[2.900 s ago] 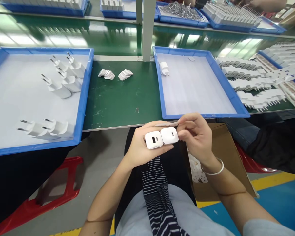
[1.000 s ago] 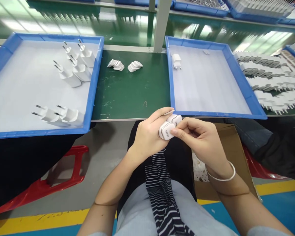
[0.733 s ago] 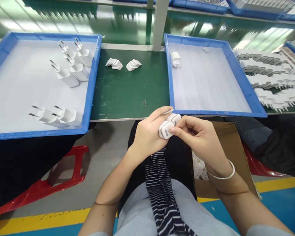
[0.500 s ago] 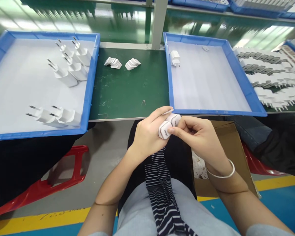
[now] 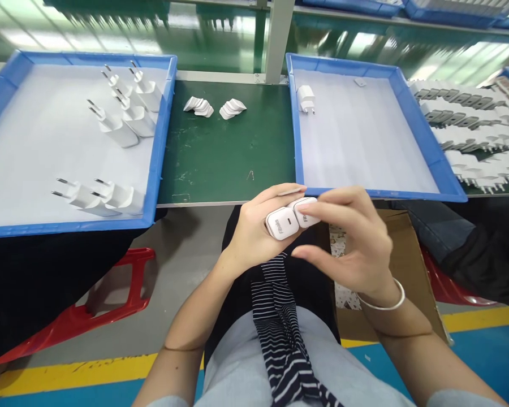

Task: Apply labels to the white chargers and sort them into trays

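Two white charger plugs, one nearer (image 5: 282,224) and one farther (image 5: 304,215), sit side by side in my left hand (image 5: 254,226), their printed faces turned up. A small slot shows in the face of the nearer one. A thin white piece (image 5: 292,191) sticks out between my left fingers. My right hand (image 5: 352,237) is spread, thumb apart from the fingers, with a fingertip at the farther charger. Both hands are over my lap, just in front of the table edge.
A blue tray (image 5: 150,186) with several upright chargers stands left; another blue tray (image 5: 299,152) holds one charger (image 5: 306,99). Two small stacks of white pieces, left (image 5: 199,106) and right (image 5: 233,108), lie on the green table (image 5: 229,152). Rows of chargers (image 5: 470,127) fill the far right.
My right thumb has come off the nearer charger and the right hand has spread open. The faces of both chargers now show more fully in my left hand.
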`<act>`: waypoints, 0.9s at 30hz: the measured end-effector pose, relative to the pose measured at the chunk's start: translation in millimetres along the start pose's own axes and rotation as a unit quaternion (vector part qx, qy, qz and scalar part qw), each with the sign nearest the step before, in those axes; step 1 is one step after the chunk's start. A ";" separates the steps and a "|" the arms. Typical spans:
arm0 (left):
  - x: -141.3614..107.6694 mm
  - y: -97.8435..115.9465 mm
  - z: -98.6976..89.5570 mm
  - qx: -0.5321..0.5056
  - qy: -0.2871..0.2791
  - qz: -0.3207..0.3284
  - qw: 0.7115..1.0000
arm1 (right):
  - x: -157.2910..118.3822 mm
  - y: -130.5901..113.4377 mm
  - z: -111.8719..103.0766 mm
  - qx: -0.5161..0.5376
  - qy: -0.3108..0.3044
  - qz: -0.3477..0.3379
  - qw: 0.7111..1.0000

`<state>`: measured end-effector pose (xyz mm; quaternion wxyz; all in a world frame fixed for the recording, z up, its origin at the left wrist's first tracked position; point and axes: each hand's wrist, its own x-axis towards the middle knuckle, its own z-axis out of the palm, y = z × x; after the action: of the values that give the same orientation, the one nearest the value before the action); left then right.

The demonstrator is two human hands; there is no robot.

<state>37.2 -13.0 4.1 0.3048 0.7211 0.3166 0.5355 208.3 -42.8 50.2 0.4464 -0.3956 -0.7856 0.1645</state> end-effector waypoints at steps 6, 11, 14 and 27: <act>-1.2 3.7 -1.4 -0.014 0.005 0.019 1.000 | 4.9 7.7 10.6 -0.034 -0.084 -0.125 0.988; 0.1 5.8 -1.5 -0.008 -0.014 0.026 1.000 | 4.5 11.7 14.1 -0.022 -0.043 -0.137 0.989; 1.5 5.7 -1.2 -0.007 -0.009 0.024 1.000 | 4.2 13.2 17.7 -0.028 -0.018 -0.145 0.989; 0.2 2.6 0.4 -0.064 -0.001 -0.005 0.998 | 8.1 21.2 12.4 0.053 -0.087 -0.139 0.985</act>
<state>38.0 -14.5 6.2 0.3532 0.6988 0.2851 0.5528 205.7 -21.9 35.1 0.4148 -0.2424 -0.8591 0.1764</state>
